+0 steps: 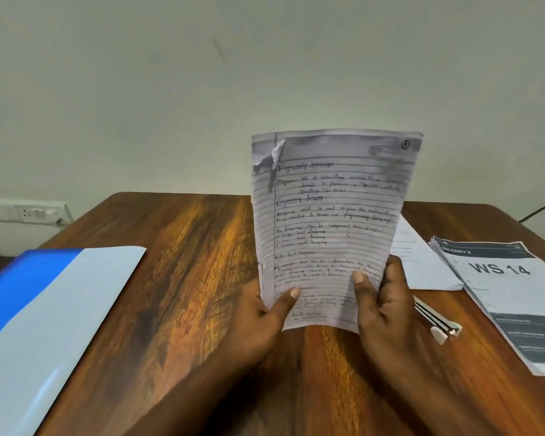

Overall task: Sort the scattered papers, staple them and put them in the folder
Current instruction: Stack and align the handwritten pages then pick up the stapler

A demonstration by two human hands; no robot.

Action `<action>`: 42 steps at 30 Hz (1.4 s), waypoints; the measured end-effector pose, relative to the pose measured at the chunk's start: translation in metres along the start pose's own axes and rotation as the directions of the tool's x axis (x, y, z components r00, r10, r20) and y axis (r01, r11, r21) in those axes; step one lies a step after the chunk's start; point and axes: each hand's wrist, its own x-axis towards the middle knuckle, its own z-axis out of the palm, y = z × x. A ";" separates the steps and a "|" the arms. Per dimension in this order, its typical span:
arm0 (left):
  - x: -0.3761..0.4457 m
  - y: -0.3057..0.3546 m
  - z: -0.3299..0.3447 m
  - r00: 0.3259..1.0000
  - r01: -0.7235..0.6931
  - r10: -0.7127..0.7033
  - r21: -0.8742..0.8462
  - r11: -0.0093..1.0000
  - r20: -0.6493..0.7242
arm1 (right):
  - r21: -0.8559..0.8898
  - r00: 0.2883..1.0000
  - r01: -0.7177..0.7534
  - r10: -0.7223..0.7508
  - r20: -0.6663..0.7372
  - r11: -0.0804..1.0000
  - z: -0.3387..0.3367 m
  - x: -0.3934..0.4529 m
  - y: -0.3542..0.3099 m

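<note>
Gripping handwritten lined papers [328,215] in both hands [321,313], printed stack [510,287] reading "WS 14"

Handwritten lined papers [328,221] upright; blue folder [38,309] flat.

Blue folder [29,294], white lined papers [328,231], brown wood-grain table [186,262].

Two bare hands and forearms belong to the person. The left hand [265,313] has no ring, no watch and no glove, and its thumbnail is short and pale. The right hand [387,306] is also without ring, band or glove, and the nail of its thumb is short too. Both forearms are uncovered up to the lower edge of the picture; no sleeve or cuff is visible on them. The picture is slightly blurred, so finer marks cannot be told.
</note>
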 end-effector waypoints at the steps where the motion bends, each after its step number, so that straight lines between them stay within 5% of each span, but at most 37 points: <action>1: 0.000 -0.001 0.000 1.000 -0.007 0.007 -0.012 1.000 -0.004 | 0.012 1.000 -0.003 0.003 -0.013 1.000 0.000 -0.001 0.000; 14: 0.008 -0.018 -0.010 0.997 -0.049 0.058 0.164 0.985 -0.048 | -0.004 0.999 -0.033 0.034 0.024 0.999 0.004 0.002 0.019; 22: 0.015 -0.021 -0.017 0.996 0.075 -0.064 0.210 0.975 -0.061 | -0.103 0.981 -0.141 0.153 0.120 0.985 0.001 0.010 0.036; 30: 0.024 -0.010 -0.029 0.959 0.271 -0.270 -0.003 0.963 -0.088 | 0.218 0.880 -0.466 0.423 0.217 0.857 -0.013 0.027 0.033; 37: 0.023 -0.013 -0.039 0.972 0.226 -0.160 0.519 0.824 -0.170 | 0.114 0.772 -0.631 0.606 0.193 0.767 -0.013 0.026 0.043; 42: 0.029 -0.010 -0.040 0.922 0.385 -0.356 0.263 0.885 -0.154 | -0.048 0.792 -0.592 0.592 0.146 0.804 -0.019 0.027 0.042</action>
